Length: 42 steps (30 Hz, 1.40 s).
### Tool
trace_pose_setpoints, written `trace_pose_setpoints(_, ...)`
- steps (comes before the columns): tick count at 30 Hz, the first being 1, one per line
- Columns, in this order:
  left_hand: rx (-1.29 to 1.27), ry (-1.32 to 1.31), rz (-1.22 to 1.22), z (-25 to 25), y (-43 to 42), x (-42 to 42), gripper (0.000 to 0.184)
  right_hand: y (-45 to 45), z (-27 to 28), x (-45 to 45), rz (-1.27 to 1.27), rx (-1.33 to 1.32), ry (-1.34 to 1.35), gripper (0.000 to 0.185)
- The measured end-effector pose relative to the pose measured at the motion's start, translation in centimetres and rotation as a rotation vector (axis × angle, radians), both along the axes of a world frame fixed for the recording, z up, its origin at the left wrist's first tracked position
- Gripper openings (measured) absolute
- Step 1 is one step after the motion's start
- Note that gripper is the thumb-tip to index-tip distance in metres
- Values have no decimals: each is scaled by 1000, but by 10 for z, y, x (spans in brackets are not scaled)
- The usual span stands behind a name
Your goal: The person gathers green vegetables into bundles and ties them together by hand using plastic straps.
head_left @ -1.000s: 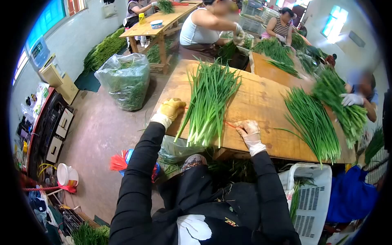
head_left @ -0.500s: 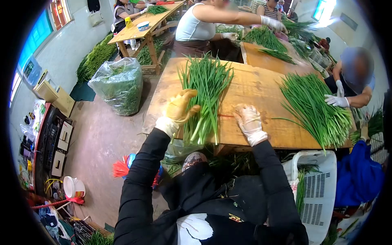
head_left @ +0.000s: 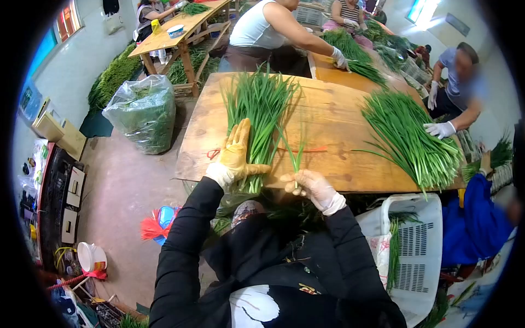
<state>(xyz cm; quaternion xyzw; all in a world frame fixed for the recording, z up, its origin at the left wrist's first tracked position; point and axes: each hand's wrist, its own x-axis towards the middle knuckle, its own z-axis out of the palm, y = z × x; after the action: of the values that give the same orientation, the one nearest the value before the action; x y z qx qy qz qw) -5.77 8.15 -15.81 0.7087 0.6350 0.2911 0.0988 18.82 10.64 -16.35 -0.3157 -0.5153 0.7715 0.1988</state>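
Observation:
A bundle of garlic chives (head_left: 260,109) lies on the wooden table (head_left: 328,120) in front of me, leaf tips pointing away. My left hand (head_left: 236,156), in a stained yellowish glove, rests flat on the bundle's left side with its fingers stretched out and its thumb across the stalks. Just right of the bundle's lower end, my gloved right hand (head_left: 310,186) pinches a few loose chive stalks (head_left: 296,158), held upright near their cut ends. A red tie strip (head_left: 313,148) runs under the bundle, its looped other end (head_left: 213,153) showing at the left.
A larger chive pile (head_left: 410,136) covers the table's right side, under a co-worker's gloved hand (head_left: 440,129). A white plastic basket (head_left: 418,257) stands below the right edge. At the left are a clear bag of greens (head_left: 143,117) and a white bucket (head_left: 92,257).
My right hand has come left and toward me from the tabletop and now pinches a few stalks beside the bundle. My left hand's fingers have straightened over the bundle.

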Motion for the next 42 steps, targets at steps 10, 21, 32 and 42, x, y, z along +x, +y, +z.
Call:
trace_pose_setpoints(10, -200, 425, 22, 8, 0, 22, 100, 13, 39, 26, -153, 207, 14, 35)
trace_pose_setpoints(21, 41, -407, -114, -19, 8, -1, 77, 44, 133, -67, -186, 378, 291, 23)
trace_pose_setpoints(32, 136, -792, 88, 5, -9, -46, 46, 2, 38, -108, 7, -2, -175, 25)
trace_pose_setpoints(42, -116, 213, -97, 14, 13, 7, 64, -29, 36, -72, 138, 217, -250, 32)
